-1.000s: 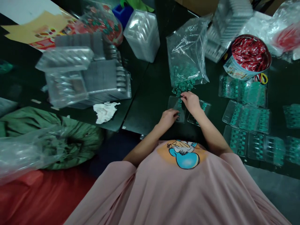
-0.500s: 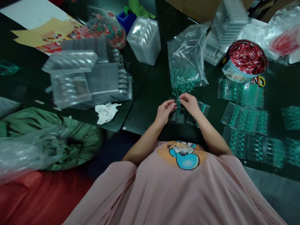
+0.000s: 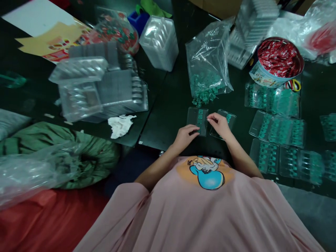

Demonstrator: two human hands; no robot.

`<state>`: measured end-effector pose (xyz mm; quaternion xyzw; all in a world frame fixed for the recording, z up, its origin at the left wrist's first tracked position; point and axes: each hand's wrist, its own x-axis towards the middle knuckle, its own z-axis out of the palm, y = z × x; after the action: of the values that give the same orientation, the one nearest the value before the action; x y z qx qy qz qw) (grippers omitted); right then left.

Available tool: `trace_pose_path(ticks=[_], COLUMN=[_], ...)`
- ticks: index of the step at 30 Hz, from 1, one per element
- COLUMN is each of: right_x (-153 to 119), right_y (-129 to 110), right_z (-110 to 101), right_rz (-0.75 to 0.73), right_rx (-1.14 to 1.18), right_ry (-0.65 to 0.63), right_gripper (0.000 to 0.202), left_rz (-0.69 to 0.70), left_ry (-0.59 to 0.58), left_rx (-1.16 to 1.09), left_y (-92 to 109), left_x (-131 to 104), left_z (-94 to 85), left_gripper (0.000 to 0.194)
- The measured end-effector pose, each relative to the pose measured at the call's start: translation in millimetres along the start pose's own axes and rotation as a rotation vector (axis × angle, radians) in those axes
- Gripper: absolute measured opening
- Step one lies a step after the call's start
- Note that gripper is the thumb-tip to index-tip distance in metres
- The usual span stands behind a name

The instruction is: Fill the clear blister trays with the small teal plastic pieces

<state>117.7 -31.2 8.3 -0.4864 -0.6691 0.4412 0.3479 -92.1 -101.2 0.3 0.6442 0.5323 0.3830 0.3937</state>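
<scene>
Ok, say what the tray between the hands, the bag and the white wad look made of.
Tray: seemingly stiff clear plastic, glossy; the table shows through. Bag: likely thin plastic film, shiny, with bright creases. Wad: probably tissue, matt, crumpled, ragged.

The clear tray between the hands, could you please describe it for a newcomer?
On the dark table, find the clear plastic bag with green pieces at its mouth. Below it in view lies the clear tray. Unlike the neighbouring tray, it lies between left hand and right hand.
</scene>
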Motion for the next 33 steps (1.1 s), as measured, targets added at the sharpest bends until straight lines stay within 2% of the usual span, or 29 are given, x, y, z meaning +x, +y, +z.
trace_pose_path(ticks=[4, 9, 13, 16, 19, 21, 23, 25, 28, 30, 33], right_x=[-3.6, -5.6, 0.0, 11.0, 22.3, 25.8, 23.8, 16.7, 2.4, -4.7, -7.9], right_y=[4.0, 3.5, 2.9, 0.8, -5.0, -9.3, -10.3, -5.5, 11.5, 23.6, 32.5], right_z=[3.5, 2.6, 3.3, 13.8, 26.5, 27.4, 16.9, -4.3, -41.1, -56.9, -61.0], right_rz=[0.005, -0.035, -0.103, -0.07, 0.019, 0.041, 0.059, 0.11, 0.254, 0.364, 0.477], right_rx=[0.018, -0.071, -0.291, -0.543, -0.724, -0.772, -0.783, -0.783, -0.791, -0.796, -0.784], right_ry=[-0.012, -0.025, 0.032, 0.08, -0.037, -0.101, -0.056, 0.085, 0.26, 0.263, 0.186], right_gripper=[0.015, 0.014, 0.015, 0.021, 0.026, 0.028, 0.029, 0.033, 0.04, 0.042, 0.042], left_rz=[0.119, 0.199, 0.229, 0.25, 0.276, 0.306, 0.343, 0.355, 0.24, 0.114, -0.015], left_ry=[-0.039, -0.074, -0.092, -0.1, -0.143, -0.182, -0.204, -0.168, 0.026, 0.117, 0.06], left_rx=[0.203, 0.317, 0.388, 0.481, 0.566, 0.586, 0.559, 0.498, 0.468, 0.516, 0.625], left_y=[-10.0, -21.9, -24.3, -21.1, -15.4, -12.2, -10.6, -11.0, -14.9, -17.4, -16.9], left_x=[-5.2, -3.6, -1.7, -2.0, -6.2, -11.6, -17.4, -20.8, -16.5, -7.2, 9.9], left_z=[8.4, 16.3, 16.2, 14.7, 15.6, 16.4, 15.1, 10.1, -1.6, -7.5, -8.4], left_gripper=[0.017, 0.015, 0.015, 0.014, 0.01, 0.01, 0.011, 0.015, 0.024, 0.027, 0.035])
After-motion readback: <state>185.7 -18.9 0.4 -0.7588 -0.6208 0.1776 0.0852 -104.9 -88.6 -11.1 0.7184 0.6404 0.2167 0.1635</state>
